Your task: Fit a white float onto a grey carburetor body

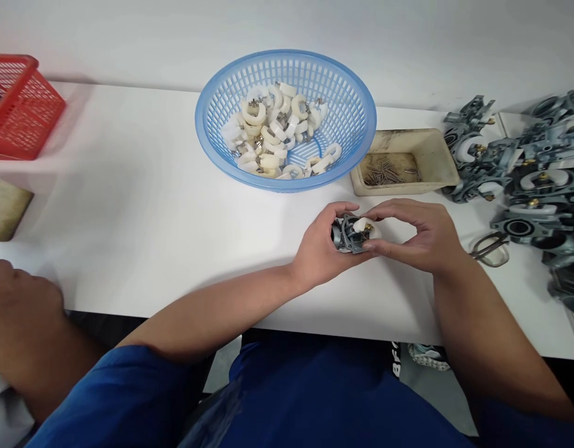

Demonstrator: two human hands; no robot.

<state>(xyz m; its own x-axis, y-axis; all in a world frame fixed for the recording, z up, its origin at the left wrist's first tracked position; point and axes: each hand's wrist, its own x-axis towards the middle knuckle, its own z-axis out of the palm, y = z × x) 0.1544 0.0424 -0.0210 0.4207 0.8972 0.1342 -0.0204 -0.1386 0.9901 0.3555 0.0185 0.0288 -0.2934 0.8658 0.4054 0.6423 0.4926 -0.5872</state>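
My left hand (320,249) is wrapped round a grey metal carburetor body (347,236), its open side facing right. A white plastic float (363,225) sits in that opening, beside a small brass part. The thumb and fingertips of my right hand (415,236) pinch the float's outer side from the right. Behind the hands stands a blue basket (287,182) holding many white floats (271,134) with small metal clips. A cream tray (406,186) with thin metal pins (385,174) lies just behind my right hand.
Many metal carburetor bodies (520,227) are heaped at the right, several with white floats. Glasses (492,249) lie near my right wrist. A red basket (30,118) and a worn cream container (7,208) stand at the left. Another person's arm (28,317) rests at the lower left.
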